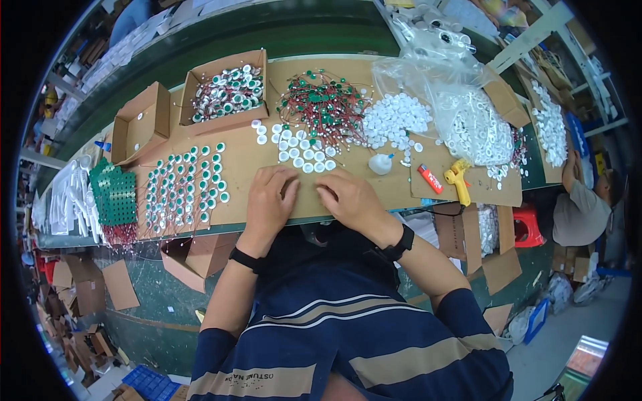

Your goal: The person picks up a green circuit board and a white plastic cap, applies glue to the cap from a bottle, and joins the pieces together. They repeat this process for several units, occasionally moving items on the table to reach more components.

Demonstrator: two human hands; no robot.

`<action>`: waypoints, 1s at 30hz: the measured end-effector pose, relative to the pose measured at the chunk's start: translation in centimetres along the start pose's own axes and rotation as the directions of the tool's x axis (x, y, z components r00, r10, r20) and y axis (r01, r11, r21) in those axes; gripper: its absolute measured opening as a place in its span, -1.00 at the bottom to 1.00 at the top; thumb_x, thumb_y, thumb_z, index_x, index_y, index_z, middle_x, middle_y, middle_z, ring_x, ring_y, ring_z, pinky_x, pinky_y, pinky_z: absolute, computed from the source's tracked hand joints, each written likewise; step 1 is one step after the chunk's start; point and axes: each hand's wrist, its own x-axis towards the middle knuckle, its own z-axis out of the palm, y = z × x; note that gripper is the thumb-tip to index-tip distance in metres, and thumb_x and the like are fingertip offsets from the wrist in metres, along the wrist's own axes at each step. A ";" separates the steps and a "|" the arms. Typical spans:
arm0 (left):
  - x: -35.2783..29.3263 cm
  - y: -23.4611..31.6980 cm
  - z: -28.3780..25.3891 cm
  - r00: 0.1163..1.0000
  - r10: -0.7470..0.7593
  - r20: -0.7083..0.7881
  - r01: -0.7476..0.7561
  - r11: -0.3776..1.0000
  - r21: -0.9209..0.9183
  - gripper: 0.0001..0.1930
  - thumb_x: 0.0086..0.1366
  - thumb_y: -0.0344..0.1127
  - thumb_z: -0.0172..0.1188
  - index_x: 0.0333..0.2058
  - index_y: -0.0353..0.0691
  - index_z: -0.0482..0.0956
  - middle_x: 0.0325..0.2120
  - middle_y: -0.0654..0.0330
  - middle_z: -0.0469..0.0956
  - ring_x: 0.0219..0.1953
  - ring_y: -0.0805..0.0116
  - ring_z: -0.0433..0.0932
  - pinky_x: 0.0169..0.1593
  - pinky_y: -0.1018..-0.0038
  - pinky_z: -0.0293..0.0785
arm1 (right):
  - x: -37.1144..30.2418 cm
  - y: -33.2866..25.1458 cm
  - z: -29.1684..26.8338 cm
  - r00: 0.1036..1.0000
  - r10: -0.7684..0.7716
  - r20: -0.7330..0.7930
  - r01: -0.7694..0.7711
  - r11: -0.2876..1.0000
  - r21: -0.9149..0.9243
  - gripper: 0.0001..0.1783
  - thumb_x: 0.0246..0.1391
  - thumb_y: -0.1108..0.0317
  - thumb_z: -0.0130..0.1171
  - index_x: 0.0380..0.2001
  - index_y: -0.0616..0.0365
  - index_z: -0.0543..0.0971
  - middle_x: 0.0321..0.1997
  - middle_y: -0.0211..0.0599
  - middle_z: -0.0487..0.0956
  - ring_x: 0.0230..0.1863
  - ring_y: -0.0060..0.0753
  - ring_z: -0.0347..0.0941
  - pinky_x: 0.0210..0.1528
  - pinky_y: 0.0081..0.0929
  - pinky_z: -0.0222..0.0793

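Note:
My left hand rests over the cardboard sheet at the table's near edge, fingers loosely bent and thumb apart from them. Nothing shows in it. Facing it, my right hand is also loosely curled, with a small gap between thumb and forefinger and nothing visible between them. Just beyond both hands lie several white round caps, set out in loose rows. Farther back is a tangled heap of green discs with red wires. A pile of white caps sits to its right.
Wired discs in white caps stand in rows on the left, beside green perforated panels. A filled cardboard box and another box are behind. Right are a white squeeze bottle, red lighter, yellow glue gun and bagged rings.

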 end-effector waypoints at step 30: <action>2.4 2.2 2.9 1.000 0.001 0.006 -0.001 0.994 -0.110 -0.80 0.31 -0.46 0.50 -0.10 -0.25 0.78 -0.11 0.05 0.76 0.00 -0.06 0.69 0.10 0.15 0.65 | 5.6 2.0 -3.7 0.969 -0.016 -0.248 -0.074 0.934 -0.350 -0.80 0.26 0.43 0.47 -0.06 0.17 0.77 -0.12 -0.13 0.70 -0.08 0.09 0.69 -0.07 -0.05 0.63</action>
